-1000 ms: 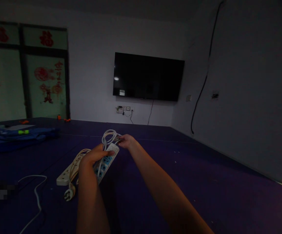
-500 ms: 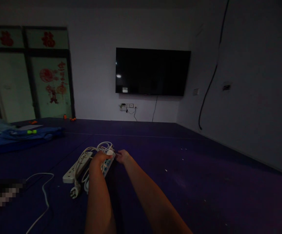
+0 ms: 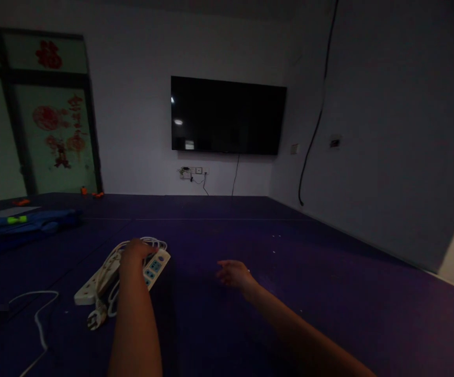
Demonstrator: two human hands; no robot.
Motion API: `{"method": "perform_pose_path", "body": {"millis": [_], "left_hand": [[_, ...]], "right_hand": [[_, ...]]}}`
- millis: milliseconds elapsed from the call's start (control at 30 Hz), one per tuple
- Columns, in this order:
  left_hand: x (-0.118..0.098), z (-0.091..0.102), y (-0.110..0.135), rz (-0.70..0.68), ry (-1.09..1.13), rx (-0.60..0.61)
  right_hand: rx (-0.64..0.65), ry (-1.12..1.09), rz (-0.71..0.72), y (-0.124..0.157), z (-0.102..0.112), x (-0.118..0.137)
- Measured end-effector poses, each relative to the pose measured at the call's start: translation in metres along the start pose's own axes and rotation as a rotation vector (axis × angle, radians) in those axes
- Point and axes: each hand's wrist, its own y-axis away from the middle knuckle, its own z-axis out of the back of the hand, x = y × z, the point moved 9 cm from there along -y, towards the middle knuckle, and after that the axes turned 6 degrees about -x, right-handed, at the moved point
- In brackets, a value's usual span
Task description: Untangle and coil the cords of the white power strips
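Two white power strips lie side by side on the purple floor, with white cords looped over them. The right strip point(image 3: 157, 266) has blue sockets, and the left strip point(image 3: 88, 292) is plain white. A plug point(image 3: 97, 315) on a thick cord rests in front of the left strip. My left hand point(image 3: 136, 252) is closed over the far end of the right strip and the bundled cord, its thumb along the strip's top; the other fingers are mostly hidden. Off to the right, my right hand point(image 3: 235, 276) hovers above the floor with nothing in it, fingers loosely apart and somewhat blurred.
A thin white cable point(image 3: 41, 324) curves across the floor at lower left. Blue cloth point(image 3: 50, 222) lies at the left, with small orange pieces point(image 3: 98, 195) near the door. A black cable point(image 3: 311, 149) hangs down the right wall. Small white scraps dot the floor.
My right hand has left the far end of the blue-socket strip and moved right. My left hand stays on it. The view has turned to the right.
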Motion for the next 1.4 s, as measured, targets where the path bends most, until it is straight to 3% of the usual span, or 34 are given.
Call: {"method": "perform_pose_path", "body": {"millis": [67, 100, 167, 200, 267, 333, 400, 467, 600, 800, 1100, 1400], "left_hand": [[-0.022, 0.019, 0.006, 0.028, -0.031, -0.024], [-0.043, 0.03, 0.013, -0.021, -0.027, -0.077], [-0.102, 0.049, 0.043, -0.267, 0.112, -0.235], [-0.131, 0.05, 0.064, -0.39, 0.211, -0.26], [-0.174, 0.035, 0.114, -0.605, 0.345, -0.222], [-0.191, 0.005, 0.16, -0.73, 0.291, -0.166], [-0.186, -0.029, 0.197, -0.822, 0.178, -0.091], [-0.163, -0.055, 0.216, -0.849, 0.118, -0.045], [-0.127, -0.078, 0.227, -0.937, 0.088, -0.048], [-0.125, -0.091, 0.244, -1.088, 0.117, -0.058], [-0.127, -0.099, 0.251, -1.122, 0.093, 0.023], [-0.127, -0.1, 0.253, -1.157, 0.119, 0.023]], "right_hand": [[-0.134, 0.184, 0.191, 0.011, 0.03, 0.011], [-0.192, 0.261, 0.285, 0.016, 0.04, 0.016], [-0.268, 0.389, 0.429, 0.026, 0.052, 0.022], [-0.291, 0.448, 0.475, 0.031, 0.055, 0.023], [-0.312, 0.569, 0.534, 0.039, 0.056, 0.023], [-0.318, 0.712, 0.585, 0.05, 0.051, 0.024], [-0.299, 0.865, 0.642, 0.061, 0.043, 0.026], [-0.249, 0.997, 0.701, 0.07, 0.031, 0.026], [-0.12, 1.149, 0.788, 0.08, 0.011, 0.022], [-0.114, 1.139, 0.728, 0.071, 0.014, 0.013], [-0.132, 1.04, 0.645, 0.066, 0.017, 0.008], [-0.12, 1.029, 0.644, 0.066, 0.016, 0.008]]}}
